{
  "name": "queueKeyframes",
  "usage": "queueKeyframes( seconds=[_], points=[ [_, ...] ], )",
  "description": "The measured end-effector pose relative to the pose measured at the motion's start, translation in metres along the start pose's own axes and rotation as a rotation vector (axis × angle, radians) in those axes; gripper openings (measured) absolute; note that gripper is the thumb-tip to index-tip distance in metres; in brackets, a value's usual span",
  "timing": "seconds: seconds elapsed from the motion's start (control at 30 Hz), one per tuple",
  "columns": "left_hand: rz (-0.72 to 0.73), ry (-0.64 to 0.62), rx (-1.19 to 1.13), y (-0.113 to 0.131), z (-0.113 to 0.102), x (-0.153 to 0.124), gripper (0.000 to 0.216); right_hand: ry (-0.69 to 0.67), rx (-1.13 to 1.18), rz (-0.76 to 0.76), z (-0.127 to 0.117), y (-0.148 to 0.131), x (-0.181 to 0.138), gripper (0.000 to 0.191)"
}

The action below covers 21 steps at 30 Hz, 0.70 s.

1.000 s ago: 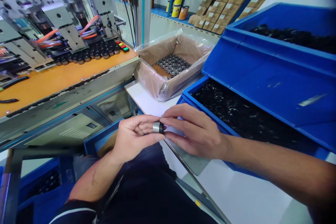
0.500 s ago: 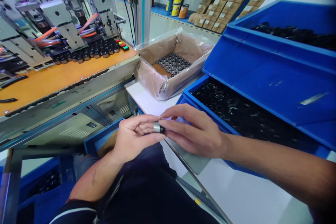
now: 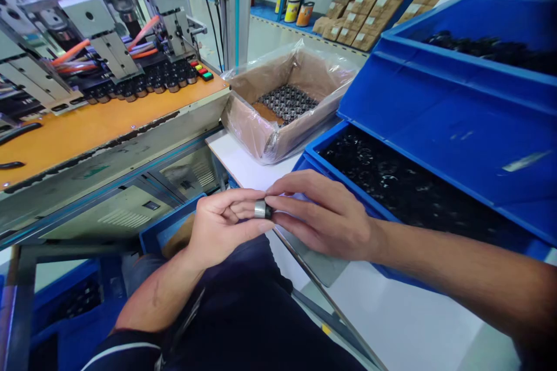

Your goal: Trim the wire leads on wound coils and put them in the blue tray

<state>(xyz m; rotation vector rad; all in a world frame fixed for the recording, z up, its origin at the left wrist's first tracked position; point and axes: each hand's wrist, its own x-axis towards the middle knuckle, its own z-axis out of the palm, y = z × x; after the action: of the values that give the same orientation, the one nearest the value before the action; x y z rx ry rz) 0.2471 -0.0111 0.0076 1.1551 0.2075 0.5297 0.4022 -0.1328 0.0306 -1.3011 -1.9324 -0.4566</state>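
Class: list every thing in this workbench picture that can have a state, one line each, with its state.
left hand: shut on the small metal ring.
right hand: shut on the ring's other end.
small metal ring: pinched between both hands' fingertips.
cardboard box: open, plastic-lined, partly filled with metal parts.
lower blue bin: open, holding black rings.
upper blue bin: open, holding black parts.

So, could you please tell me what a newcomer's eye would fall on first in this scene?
First come the two hands meeting at centre: the left hand and right hand pinch a small silver metal ring between their fingertips. To the right, bright blue bins hold heaps of black parts. Behind the hands stands a plastic-lined cardboard box of metal parts, and at left an orange-topped machine.
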Motion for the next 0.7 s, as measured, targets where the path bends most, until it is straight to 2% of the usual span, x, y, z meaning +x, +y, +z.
queueKeyframes(
  seconds=[0.37,0.7],
  points=[
    [0.004,-0.027,-0.035,-0.0003,0.0015,0.0000,0.048,0.020,0.002,0.006,0.0008,0.0005,-0.0003,0.020],
    [0.004,-0.017,-0.031,-0.0012,0.0008,-0.0007,0.041,0.019,0.004,0.011,0.0013,0.0003,-0.0010,0.023]
  ],
)
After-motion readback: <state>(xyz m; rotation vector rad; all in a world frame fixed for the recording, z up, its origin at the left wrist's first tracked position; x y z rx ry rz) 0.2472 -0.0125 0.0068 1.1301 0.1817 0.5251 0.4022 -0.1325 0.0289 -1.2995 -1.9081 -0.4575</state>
